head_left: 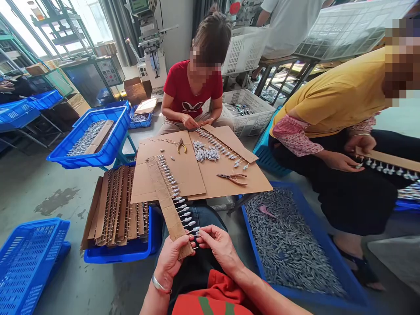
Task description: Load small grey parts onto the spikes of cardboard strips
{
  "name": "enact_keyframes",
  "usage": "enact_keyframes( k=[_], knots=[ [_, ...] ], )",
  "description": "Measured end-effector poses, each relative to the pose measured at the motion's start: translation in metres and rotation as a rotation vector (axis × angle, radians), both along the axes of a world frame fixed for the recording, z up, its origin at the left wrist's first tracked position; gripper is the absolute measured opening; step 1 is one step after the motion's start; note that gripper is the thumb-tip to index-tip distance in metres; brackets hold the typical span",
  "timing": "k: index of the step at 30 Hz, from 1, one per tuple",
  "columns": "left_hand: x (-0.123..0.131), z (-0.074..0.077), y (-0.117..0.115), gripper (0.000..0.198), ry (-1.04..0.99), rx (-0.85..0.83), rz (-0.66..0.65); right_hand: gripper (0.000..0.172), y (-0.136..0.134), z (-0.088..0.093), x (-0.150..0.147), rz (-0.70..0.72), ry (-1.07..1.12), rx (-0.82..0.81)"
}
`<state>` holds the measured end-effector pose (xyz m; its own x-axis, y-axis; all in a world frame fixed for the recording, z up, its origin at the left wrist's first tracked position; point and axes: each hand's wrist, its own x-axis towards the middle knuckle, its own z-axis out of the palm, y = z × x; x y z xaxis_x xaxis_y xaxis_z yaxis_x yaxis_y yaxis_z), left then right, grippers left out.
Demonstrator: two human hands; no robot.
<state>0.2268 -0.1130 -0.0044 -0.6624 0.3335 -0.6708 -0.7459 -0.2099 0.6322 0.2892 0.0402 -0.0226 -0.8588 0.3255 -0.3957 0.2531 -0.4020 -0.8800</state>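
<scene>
My left hand grips the near end of a long cardboard strip that runs away from me, with a row of small silver pieces stuck along its right edge. My right hand is closed in a pinch on one small silver piece at the strip's near end. Both hands hover over my lap. A cardboard sheet ahead serves as a work surface. It carries a heap of loose silver pieces, yellow-handled pliers and red-handled pliers.
A blue tray of loose grey pieces lies at my right. A stack of filled cardboard strips rests on a blue crate at my left. A person in red sits opposite, a person in yellow at right. Blue crates stand around.
</scene>
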Motion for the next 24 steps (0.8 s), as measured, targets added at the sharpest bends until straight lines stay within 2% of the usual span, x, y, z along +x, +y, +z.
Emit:
enact_keyframes(
  k=[24],
  knots=[
    [0.0003, -0.0001, -0.0004, 0.041, -0.009, 0.035, -0.008, 0.056, 0.002, 0.0072, -0.0019, 0.001, -0.073, -0.008]
  ],
)
